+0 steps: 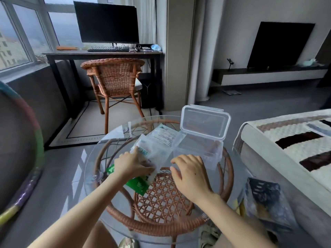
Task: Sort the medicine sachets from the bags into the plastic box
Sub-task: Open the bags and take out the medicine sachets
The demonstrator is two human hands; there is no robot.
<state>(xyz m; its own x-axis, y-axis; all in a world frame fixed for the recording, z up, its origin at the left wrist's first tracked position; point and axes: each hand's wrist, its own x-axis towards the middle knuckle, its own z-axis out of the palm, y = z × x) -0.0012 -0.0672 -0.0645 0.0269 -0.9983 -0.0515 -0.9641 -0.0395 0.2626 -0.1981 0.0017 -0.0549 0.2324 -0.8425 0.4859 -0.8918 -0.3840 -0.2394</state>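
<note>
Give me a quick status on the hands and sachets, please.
Left hand on the bags, grip unclear; right hand open beside them. Plastic box open, looks empty. Nothing blocking.
</note>
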